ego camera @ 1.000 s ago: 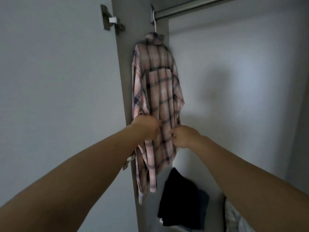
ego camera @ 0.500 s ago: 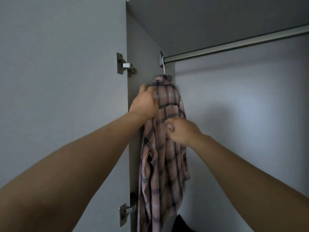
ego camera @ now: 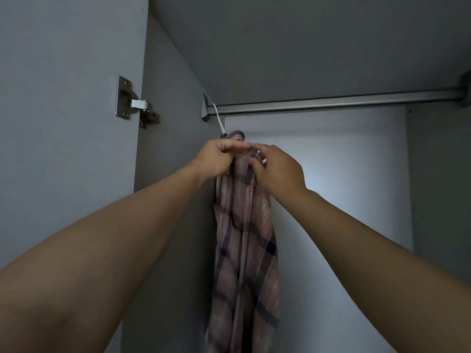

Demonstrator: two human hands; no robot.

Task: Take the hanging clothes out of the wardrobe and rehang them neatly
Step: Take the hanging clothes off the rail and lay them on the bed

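A pink plaid shirt hangs on a white hanger hooked at the left end of the metal rail. My left hand grips the shirt's shoulder just below the collar, fingers curled into the cloth. My right hand pinches the fabric and a bit of the white hanger on the other side of the collar. Both hands meet at the top of the shirt. Most of the hanger is hidden under the cloth.
The wardrobe's left side wall lies right beside the shirt. The open door with a metal hinge stands at the left. The rail runs bare to the right bracket.
Both hands have climbed from the shirt's lower body up to its collar and shoulders. The view has tilted upward, so the rail and wardrobe ceiling now show.
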